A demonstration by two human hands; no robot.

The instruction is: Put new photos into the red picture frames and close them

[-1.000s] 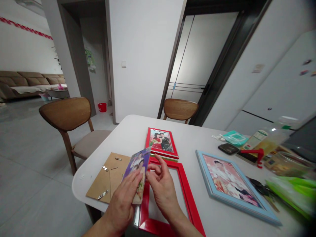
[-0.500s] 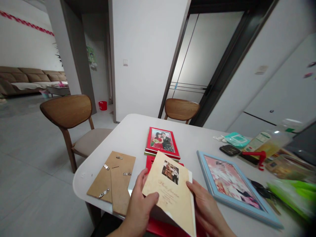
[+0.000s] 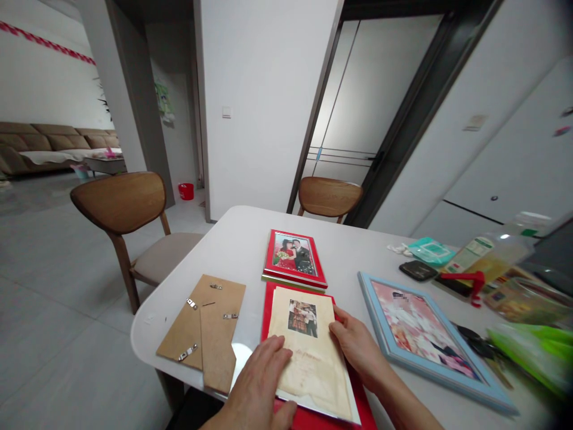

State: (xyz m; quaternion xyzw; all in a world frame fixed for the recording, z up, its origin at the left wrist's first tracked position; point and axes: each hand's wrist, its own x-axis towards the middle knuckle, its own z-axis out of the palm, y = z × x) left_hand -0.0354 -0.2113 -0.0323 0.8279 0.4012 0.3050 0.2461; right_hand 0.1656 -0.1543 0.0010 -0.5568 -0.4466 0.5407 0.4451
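table [image 3: 233, 239]: white, smooth, rounded corner; holds everything here.
blue frame [image 3: 447, 391]: right side, big rect, pale blue moulding, photo inside, lies flat, looks finished.
backing [image 3: 203, 328]: left of the red frame, brown fibreboard w/ metal clips + stand flap, face down, not yet fitted.
red frame [image 3: 267, 310]: near edge, centre; glossy red, rect, lying flat; mostly covered by the card.
card [image 3: 308, 352]: cream, matte paper, small photo printed near its top, faint script under it; laid flat within the red frame, near-right corner looks a bit off the edge.
small frame [image 3: 294, 257]: just beyond the red one, red gloss w/ photo in, looks complete.
left hand [image 3: 264, 388]: flat, palm down, fingers spread on card's near-left part, pressing, not gripping.
right hand [image 3: 358, 346]: fingertips at card's right edge, steadying it; open, nothing clamped.
progress: my guess abt halfway: card is seated in frame; backing still to go on, clips to close.
clutter: far right, bottle, phone, packets, green stuff, blurred.
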